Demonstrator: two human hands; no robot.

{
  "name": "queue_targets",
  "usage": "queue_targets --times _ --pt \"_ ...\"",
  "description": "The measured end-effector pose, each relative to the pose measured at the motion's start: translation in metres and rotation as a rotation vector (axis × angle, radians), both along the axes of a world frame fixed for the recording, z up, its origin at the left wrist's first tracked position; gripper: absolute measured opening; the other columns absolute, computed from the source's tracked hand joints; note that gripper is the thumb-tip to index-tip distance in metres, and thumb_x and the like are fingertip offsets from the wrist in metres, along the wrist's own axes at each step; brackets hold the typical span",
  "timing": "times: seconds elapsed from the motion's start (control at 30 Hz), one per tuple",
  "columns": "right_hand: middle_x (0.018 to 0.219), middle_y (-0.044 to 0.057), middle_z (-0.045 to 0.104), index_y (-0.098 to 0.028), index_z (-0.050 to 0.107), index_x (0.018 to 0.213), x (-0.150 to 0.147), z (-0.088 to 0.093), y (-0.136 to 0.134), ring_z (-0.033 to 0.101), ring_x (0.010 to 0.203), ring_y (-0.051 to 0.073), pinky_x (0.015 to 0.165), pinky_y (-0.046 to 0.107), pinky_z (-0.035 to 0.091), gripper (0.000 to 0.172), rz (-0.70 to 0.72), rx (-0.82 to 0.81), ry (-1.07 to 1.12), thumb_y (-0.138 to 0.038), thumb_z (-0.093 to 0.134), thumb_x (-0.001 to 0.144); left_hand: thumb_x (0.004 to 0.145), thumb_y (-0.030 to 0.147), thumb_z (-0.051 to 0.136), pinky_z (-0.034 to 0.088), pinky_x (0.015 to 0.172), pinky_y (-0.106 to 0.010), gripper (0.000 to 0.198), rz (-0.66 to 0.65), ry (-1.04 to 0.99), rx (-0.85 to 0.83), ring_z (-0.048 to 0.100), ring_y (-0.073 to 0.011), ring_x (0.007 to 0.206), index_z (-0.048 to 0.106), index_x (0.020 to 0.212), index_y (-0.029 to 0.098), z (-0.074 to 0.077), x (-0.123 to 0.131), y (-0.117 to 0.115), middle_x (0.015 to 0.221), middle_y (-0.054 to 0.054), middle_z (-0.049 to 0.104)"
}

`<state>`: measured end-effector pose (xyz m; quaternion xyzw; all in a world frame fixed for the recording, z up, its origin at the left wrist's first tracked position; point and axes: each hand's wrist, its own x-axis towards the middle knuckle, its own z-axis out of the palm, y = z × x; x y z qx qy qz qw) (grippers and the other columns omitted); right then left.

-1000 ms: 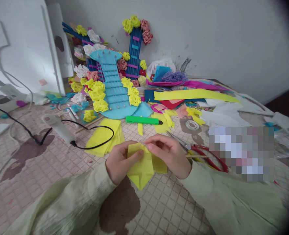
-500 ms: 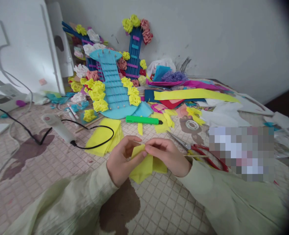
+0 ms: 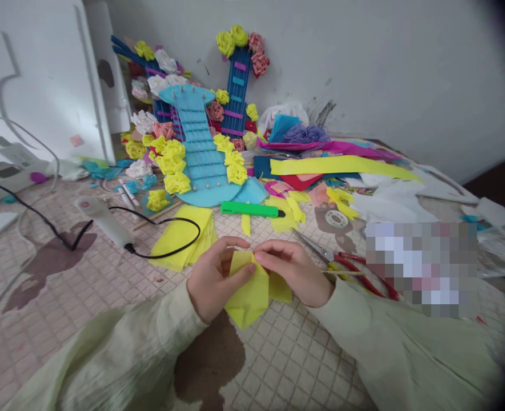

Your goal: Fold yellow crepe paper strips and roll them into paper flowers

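Note:
Both hands meet over a folded yellow paper piece (image 3: pixel 250 294) just above the tiled cloth. My left hand (image 3: pixel 212 279) curls round its left side, thumb pressed on the paper's top. My right hand (image 3: pixel 295 271) pinches the upper edge from the right, fingers closed on the fold. The paper's lower corner points down toward me. Pale green sleeves cover both arms.
A stack of yellow paper sheets (image 3: pixel 184 237) lies ahead to the left under a black cord (image 3: pixel 167 225). A white glue gun (image 3: pixel 104 220), a green cutter (image 3: pixel 250 209), red-handled scissors (image 3: pixel 351 265), blue paper guitar models (image 3: pixel 196 148) with paper flowers and loose coloured scraps crowd the far side.
The fingers have shifted on the yellow paper, pinching its top edge together, and the paper's lower tip has drawn up slightly. The view tilted a little.

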<state>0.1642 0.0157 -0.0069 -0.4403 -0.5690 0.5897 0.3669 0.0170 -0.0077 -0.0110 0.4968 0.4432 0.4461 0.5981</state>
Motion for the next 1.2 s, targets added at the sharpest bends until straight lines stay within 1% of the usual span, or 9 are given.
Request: queue_targets --times 0.13,0.3,0.47,0.63,0.87,1.03,1.2 --pt "0.065 -0.001 0.056 -0.016 0.061 0.068 0.0 -0.0005 0.0004 0.049 0.06 0.009 0.057 0.023 0.04 0.011 0.002 -0.005 0.0 -0.026 0.059 0.067 0.067 0.021 0.061 0.045 0.053 -0.021 0.028 0.004 0.001 -0.005 0.056 -0.01 0.06 0.046 0.091 0.018 -0.0004 0.0006 0.0003 0.068 0.003 0.057" --pt "0.061 -0.002 0.054 -0.015 0.061 0.068 0.0002 -0.0008 0.001 0.047 0.057 0.008 0.055 0.022 0.039 0.011 -0.01 -0.004 -0.026 -0.025 0.057 0.068 0.067 0.02 0.061 0.045 0.053 -0.02 0.029 -0.004 0.0 -0.028 0.055 -0.0097 0.06 0.045 0.092 0.017 0.0002 0.001 0.0009 0.068 0.002 0.058" --pt "0.065 0.0 0.058 -0.016 0.06 0.068 0.0007 -0.0007 0.0012 0.051 0.06 0.01 0.057 0.023 0.043 0.012 0.011 0.03 -0.034 -0.027 0.057 0.069 0.067 0.022 0.061 0.045 0.051 -0.021 0.029 0.001 0.041 -0.017 0.055 -0.0099 0.057 0.046 0.092 0.017 -0.0007 0.0003 0.0007 0.066 0.003 0.056" --pt "0.068 0.0 0.06 -0.016 0.061 0.07 0.0012 -0.0018 0.0015 0.054 0.063 0.01 0.06 0.024 0.046 0.012 0.013 0.033 -0.049 -0.028 0.057 0.07 0.066 0.022 0.062 0.046 0.05 -0.02 0.029 0.013 0.037 -0.039 0.057 -0.0102 0.057 0.047 0.09 0.018 0.0 0.0001 0.0015 0.064 0.004 0.057" --pt "0.067 0.001 0.061 -0.016 0.062 0.07 0.0018 -0.0028 0.0013 0.055 0.063 0.011 0.058 0.024 0.045 0.014 0.02 0.055 -0.066 -0.029 0.058 0.07 0.066 0.023 0.062 0.046 0.05 -0.02 0.03 0.024 0.037 -0.029 0.058 -0.0104 0.057 0.046 0.09 0.018 -0.001 -0.0016 0.0037 0.064 0.003 0.059" --pt "0.068 0.001 0.063 -0.016 0.063 0.07 0.0032 -0.0022 0.0017 0.056 0.063 0.011 0.06 0.025 0.046 0.014 0.032 0.069 -0.093 -0.03 0.059 0.07 0.067 0.024 0.063 0.045 0.05 -0.021 0.029 0.037 0.08 -0.023 0.058 -0.0111 0.056 0.047 0.09 0.017 -0.0021 -0.0031 0.0039 0.063 0.002 0.06" --pt "0.068 0.001 0.062 -0.016 0.063 0.069 0.0035 -0.001 0.0016 0.056 0.063 0.011 0.059 0.024 0.046 0.015 0.03 0.096 -0.107 -0.03 0.059 0.07 0.066 0.024 0.063 0.046 0.051 -0.021 0.029 0.042 0.084 -0.013 0.059 -0.0119 0.057 0.047 0.089 0.017 -0.0004 -0.0042 0.0053 0.064 0.002 0.061"
